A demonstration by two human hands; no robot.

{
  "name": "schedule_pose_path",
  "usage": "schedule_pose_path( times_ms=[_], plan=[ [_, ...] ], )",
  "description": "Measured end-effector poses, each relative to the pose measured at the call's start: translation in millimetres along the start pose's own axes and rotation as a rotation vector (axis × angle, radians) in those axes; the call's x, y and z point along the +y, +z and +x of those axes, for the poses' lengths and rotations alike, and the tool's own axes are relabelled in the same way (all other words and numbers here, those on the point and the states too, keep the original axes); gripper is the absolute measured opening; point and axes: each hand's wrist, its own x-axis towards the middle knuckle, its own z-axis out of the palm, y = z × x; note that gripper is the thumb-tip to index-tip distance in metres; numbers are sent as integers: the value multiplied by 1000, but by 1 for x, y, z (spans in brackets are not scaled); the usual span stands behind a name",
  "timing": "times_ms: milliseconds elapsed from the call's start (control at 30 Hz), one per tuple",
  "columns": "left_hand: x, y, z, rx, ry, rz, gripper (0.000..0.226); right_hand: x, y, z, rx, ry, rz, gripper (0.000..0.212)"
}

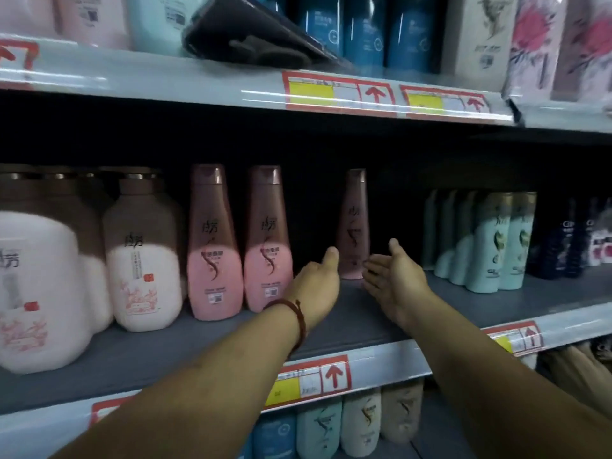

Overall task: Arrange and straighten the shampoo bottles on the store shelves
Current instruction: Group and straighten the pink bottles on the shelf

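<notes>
Both arms reach into the mid shelf [381,326] twd a lone pink shampoo bottle [353,226] standing set back, apart from its two pink mates [215,246] up at the front edge. Left hand [319,286] comes in on the bottle's left, thumb up near its lower flank; right hand [394,279] on its right, palm turned in, fingers [372,265] spread and loose. Neither hand has closed on anything yet, both open, and I can't tell if the fingertips already touch the plastic. Bottle looks like stiff moulded plastic w/ a flip cap, narrow at the shoulder, flaring wide at the base; prob full, so some heft low down, and the glossy skin may be a bit slick. Best hold, I'd say: cup the wide lower body from both sides, not the slim neck, since tall + small footprint = tips easily if nudged high. Dragging fwd on the shelf mat should be fine; not fragile. Around it: clear gap on either side, so little in the way. White round bottles [142,260] further left, mint-green bottles [496,240] in a row to the right, dark ones [569,240] beyond. Upper shelf lip w/ price tags [341,92] hangs overhead, limits lift height, so slide rather than lift. A red cord bracelet [298,313] sits on the left wrist, could snag the nearest pink bottle.
</notes>
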Motion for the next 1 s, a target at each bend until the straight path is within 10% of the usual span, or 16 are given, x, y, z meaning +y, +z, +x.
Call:
schedule_pose_path(
  times_ms=[267, 567, 1000],
  plan=[
    [-12, 36, 84, 117, -189, -481, 117, -13, -8, 32, 13, 65, 109, 79],
    [2, 37, 86, 14, -182, -528, 68, -15, -2, 35, -50, 96, 35, 73],
    [11, -13, -15, -84, -262, -486, 95, -30, 10, -68, -126, 142, -336, 65]
  ],
)
